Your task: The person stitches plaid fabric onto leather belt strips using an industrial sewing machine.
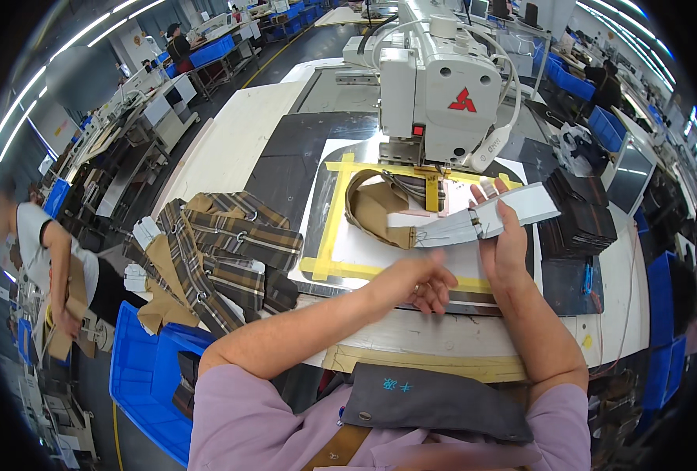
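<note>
My right hand [505,245] grips the pale, stiff end of a fabric strap [450,231], thumb in front and fingertips showing above its upper edge. The strap's tan and plaid part [374,210] curls to the left on the yellow-taped template [329,212]. Dark loose threads show where the tan meets the pale part. Just below the strap is my left hand [425,284], its fingers loosely bent and apart, slightly blurred, with nothing visible in them. Above the strap stands the head of a white sewing machine [450,86].
Plaid straps with metal rings [235,239] lie heaped on the left of the table. Dark folded fabric pieces [580,212] are stacked at the right, near a blue tool [588,275]. A blue bin [148,377] stands at lower left; another person [50,251] is beyond it.
</note>
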Demonstrator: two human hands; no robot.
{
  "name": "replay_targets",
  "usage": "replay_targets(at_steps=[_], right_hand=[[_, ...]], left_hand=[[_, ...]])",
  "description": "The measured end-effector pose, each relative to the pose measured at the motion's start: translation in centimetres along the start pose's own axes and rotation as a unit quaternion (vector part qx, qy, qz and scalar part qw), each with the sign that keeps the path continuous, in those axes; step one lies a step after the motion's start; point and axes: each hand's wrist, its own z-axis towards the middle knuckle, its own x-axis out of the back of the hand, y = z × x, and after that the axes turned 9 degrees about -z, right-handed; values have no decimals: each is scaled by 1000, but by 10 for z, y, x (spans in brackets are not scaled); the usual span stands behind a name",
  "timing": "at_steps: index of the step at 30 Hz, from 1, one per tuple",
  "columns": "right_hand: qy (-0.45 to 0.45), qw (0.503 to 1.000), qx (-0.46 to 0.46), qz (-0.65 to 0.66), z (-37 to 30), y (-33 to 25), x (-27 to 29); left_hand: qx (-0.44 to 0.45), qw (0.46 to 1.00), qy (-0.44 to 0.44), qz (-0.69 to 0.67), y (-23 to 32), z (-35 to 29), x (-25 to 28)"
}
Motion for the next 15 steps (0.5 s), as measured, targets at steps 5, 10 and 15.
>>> replay_targets(at_steps=[5, 10, 15], right_hand=[[76, 995, 59, 0, 18, -13, 30], [66, 987, 32, -144, 44, -33, 78], [-48, 899, 34, -433, 37, -58, 68]], left_hand=[[-441, 523, 162, 711, 25, -7, -33], [-328, 487, 109, 802, 28, 36, 27], [-404, 432, 74, 803, 24, 46, 9]])
